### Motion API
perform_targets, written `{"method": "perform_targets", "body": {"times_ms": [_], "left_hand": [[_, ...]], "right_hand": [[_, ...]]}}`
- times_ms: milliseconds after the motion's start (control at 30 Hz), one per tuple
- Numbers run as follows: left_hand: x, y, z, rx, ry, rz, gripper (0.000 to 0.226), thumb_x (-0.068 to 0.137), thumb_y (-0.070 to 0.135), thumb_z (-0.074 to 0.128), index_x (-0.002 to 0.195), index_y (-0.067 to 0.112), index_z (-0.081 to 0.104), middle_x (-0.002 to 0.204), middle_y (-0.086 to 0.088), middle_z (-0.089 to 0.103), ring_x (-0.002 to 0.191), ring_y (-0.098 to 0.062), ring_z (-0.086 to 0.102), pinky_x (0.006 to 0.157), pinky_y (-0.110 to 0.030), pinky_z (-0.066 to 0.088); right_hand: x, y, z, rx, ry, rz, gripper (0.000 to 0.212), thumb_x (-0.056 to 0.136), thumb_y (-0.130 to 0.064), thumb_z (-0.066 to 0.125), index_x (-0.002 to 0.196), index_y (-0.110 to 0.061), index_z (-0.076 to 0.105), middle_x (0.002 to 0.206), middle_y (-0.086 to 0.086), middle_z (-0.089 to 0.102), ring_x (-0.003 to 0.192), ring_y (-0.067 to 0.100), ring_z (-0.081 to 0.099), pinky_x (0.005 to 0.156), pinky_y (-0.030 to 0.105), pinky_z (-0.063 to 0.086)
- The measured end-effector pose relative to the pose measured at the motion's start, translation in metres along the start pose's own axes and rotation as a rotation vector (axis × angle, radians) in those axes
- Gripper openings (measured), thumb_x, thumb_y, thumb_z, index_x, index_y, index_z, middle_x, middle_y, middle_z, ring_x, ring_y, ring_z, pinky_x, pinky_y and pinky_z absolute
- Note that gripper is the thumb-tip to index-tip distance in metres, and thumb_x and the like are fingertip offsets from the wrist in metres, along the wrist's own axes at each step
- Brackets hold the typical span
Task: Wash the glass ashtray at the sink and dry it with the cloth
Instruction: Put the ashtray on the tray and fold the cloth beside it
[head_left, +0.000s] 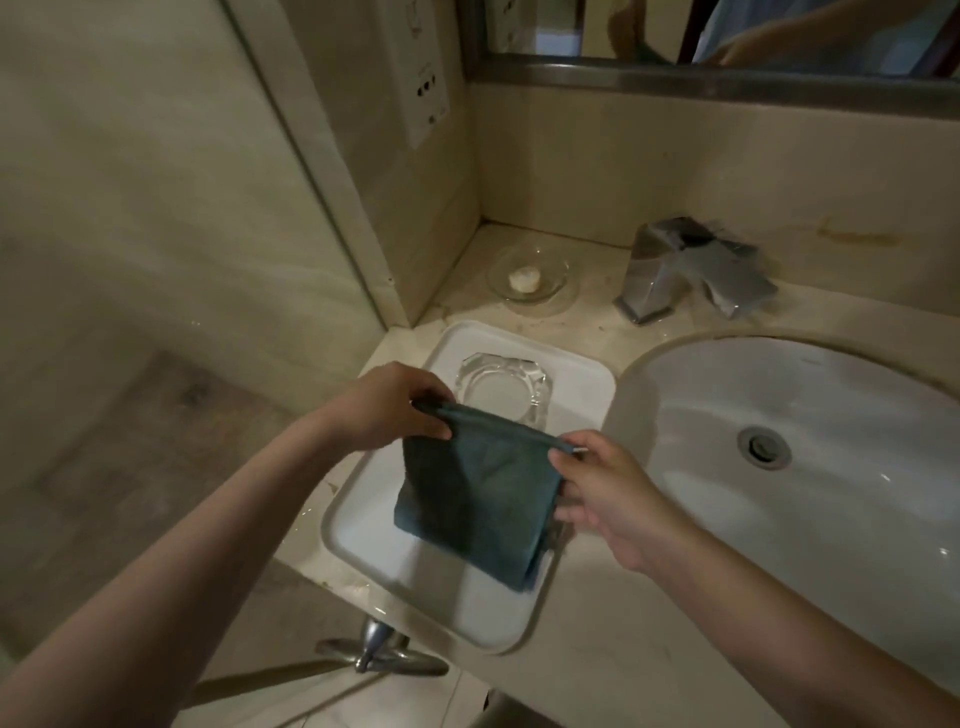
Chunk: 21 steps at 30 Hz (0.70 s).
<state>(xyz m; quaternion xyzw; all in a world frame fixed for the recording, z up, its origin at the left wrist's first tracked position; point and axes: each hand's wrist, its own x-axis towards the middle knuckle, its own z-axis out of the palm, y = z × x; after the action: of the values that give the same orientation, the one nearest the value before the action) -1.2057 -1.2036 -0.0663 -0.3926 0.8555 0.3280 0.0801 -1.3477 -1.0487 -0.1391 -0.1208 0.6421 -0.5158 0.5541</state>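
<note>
Beige marble surface (597, 649) beside white sink (810, 519). Your left hand (384, 405) fingers (431, 434) pinch one top corner of folded teal cloth (478, 499); your right hand (613, 493) fingers (563, 460) pinch other corner. Cloth hangs over white tray (467, 608). Glass ashtray (501, 392) sits upright in tray's far end, just behind cloth. Soap dish (530, 280) and chrome faucet (685, 275) farther back.

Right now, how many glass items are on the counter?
2: the ashtray at the far end of the white tray, partly behind the cloth, and a soap dish in the back corner.
</note>
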Motion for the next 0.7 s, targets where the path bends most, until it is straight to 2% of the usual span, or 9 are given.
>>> {"method": "perform_targets", "body": {"times_ms": [67,167,267,333,433,500,567,633,700], "left_hand": [[0.012,-0.009,0.003,0.092,-0.033,0.034,0.033,0.078,0.012,0.070,0.111,0.015,0.063,0.104,0.000,0.061,0.094,-0.013,0.051,0.073,-0.016,0.037],[0.017,-0.020,0.008,0.194,-0.056,0.056,0.038,0.078,0.009,0.068,0.114,0.017,0.058,0.106,0.000,0.058,0.092,-0.013,0.048,0.077,-0.022,0.035],[0.016,-0.030,0.015,0.130,-0.070,0.055,0.035,0.081,0.010,0.066,0.112,0.019,0.053,0.097,0.002,0.054,0.092,-0.019,0.053,0.074,-0.025,0.037],[0.010,-0.035,0.017,0.101,-0.069,0.107,0.026,0.084,0.009,0.063,0.106,0.019,0.053,0.096,-0.001,0.059,0.095,-0.023,0.059,0.075,-0.027,0.042],[-0.011,-0.040,0.002,0.027,-0.143,0.219,0.020,0.084,0.010,0.063,0.095,0.024,0.056,0.092,0.005,0.065,0.087,-0.008,0.062,0.074,-0.016,0.047],[-0.030,-0.041,-0.014,-0.119,-0.262,0.251,0.017,0.078,0.021,0.067,0.090,0.031,0.059,0.091,0.009,0.065,0.088,-0.004,0.061,0.073,-0.013,0.047],[-0.042,-0.044,-0.024,-0.308,-0.347,0.229,0.020,0.071,0.035,0.064,0.091,0.031,0.062,0.097,0.008,0.064,0.090,-0.008,0.062,0.074,-0.018,0.051],[-0.041,-0.051,-0.021,-0.396,-0.377,0.150,0.022,0.073,0.031,0.065,0.095,0.027,0.064,0.096,0.004,0.066,0.090,-0.012,0.064,0.073,-0.023,0.054],[-0.032,-0.058,-0.005,-0.307,-0.335,0.066,0.018,0.084,0.017,0.062,0.099,0.024,0.063,0.099,0.003,0.065,0.090,-0.012,0.063,0.074,-0.025,0.055]], "right_hand": [[0.012,0.003,0.005,-0.042,0.048,-0.072,0.013,0.092,-0.011,0.051,0.085,-0.021,0.053,0.099,0.005,0.062,0.089,0.022,0.062,0.074,0.036,0.052],[0.019,0.008,0.005,-0.185,0.051,-0.174,0.023,0.086,-0.007,0.060,0.086,-0.028,0.050,0.099,0.001,0.062,0.086,0.016,0.061,0.067,0.030,0.050],[0.016,0.012,0.006,-0.271,0.037,-0.201,0.032,0.080,-0.004,0.067,0.085,-0.029,0.048,0.098,0.001,0.063,0.088,0.016,0.063,0.068,0.028,0.051],[0.009,0.009,0.008,-0.349,0.052,-0.257,0.030,0.080,-0.006,0.067,0.084,-0.029,0.048,0.093,0.000,0.064,0.084,0.016,0.064,0.067,0.029,0.052],[-0.014,0.000,0.010,-0.440,-0.013,-0.350,0.027,0.082,-0.009,0.066,0.080,-0.029,0.048,0.083,-0.007,0.062,0.072,0.004,0.064,0.057,0.019,0.048],[-0.030,-0.003,0.010,-0.347,-0.106,-0.303,0.019,0.083,-0.010,0.064,0.084,-0.024,0.051,0.087,-0.006,0.063,0.075,0.002,0.065,0.056,0.018,0.049],[-0.037,0.002,0.010,-0.163,-0.193,-0.168,0.013,0.084,-0.010,0.062,0.087,-0.019,0.053,0.095,-0.003,0.064,0.088,0.010,0.066,0.062,0.024,0.054],[-0.034,0.009,0.012,-0.102,-0.200,-0.062,0.010,0.086,-0.011,0.060,0.088,-0.018,0.054,0.101,-0.001,0.064,0.094,0.015,0.065,0.064,0.026,0.055],[-0.024,0.018,0.017,-0.153,-0.136,-0.030,0.010,0.087,-0.012,0.059,0.086,-0.020,0.053,0.102,0.001,0.063,0.094,0.015,0.064,0.065,0.028,0.056]]}}
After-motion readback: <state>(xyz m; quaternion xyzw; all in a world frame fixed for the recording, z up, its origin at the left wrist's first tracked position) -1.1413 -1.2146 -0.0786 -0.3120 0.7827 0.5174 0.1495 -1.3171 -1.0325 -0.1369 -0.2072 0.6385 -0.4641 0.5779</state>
